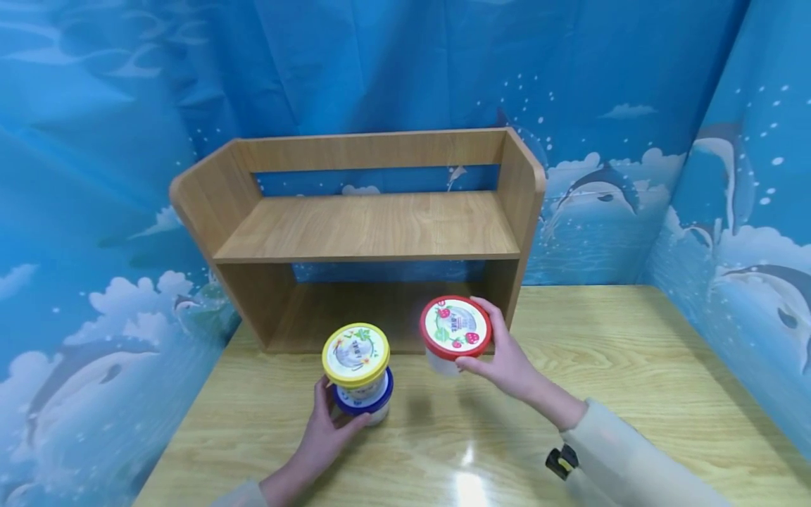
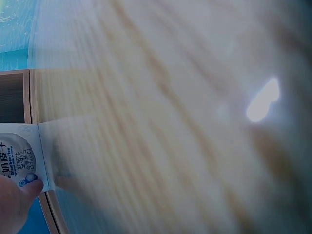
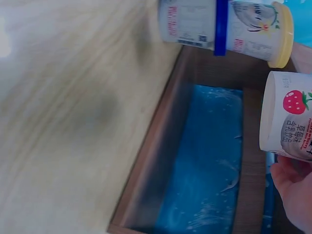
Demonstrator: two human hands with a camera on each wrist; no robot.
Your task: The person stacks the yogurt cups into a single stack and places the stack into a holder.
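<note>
My left hand [image 1: 323, 431] grips a blue-lidded tub [image 1: 381, 414] low on its side, thumb in front. On top of that tub stands a yellow-lidded tub [image 1: 356, 354]. Blueberries are printed on the lower tub's label [image 2: 18, 155] in the left wrist view. Whether its base touches the table cannot be told. My right hand [image 1: 507, 358] holds a red-lidded tub [image 1: 455, 328] by its side, raised above the table and right of the stack. A strawberry shows on this tub's white wall [image 3: 287, 117] in the right wrist view.
A wooden two-tier shelf [image 1: 374, 225] stands behind the tubs, its upper board about level and its lower compartment open at the front. The light wood table [image 1: 602, 366] extends to the right. Blue dolphin-printed cloth [image 1: 405, 63] hangs behind and at both sides.
</note>
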